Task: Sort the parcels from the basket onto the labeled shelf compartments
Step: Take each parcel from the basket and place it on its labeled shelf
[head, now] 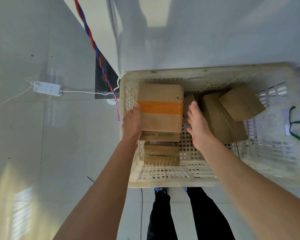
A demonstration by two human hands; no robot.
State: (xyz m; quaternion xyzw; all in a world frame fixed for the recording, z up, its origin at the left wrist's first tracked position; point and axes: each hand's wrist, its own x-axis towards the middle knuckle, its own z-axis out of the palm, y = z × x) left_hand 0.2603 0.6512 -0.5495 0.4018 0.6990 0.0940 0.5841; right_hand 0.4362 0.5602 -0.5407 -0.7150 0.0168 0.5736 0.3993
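A cream plastic basket [163,182] stands on the floor in front of me with several cardboard parcels inside. The biggest, a box with an orange tape band [160,108], lies at the basket's left on top of another box [158,136]. My left hand [132,122] lies flat against that box's left side, fingers straight. My right hand [197,125] hovers open just right of the box, apart from it. A taped parcel [161,154] lies nearer me, and two brown boxes [241,103] lean together at the right.
A white power strip [47,88] with its cable lies on the tiled floor to the left. A red-and-blue twisted cord [97,51] hangs down beside the basket's left corner. A white wall panel rises behind the basket. My legs [163,215] stand just below it.
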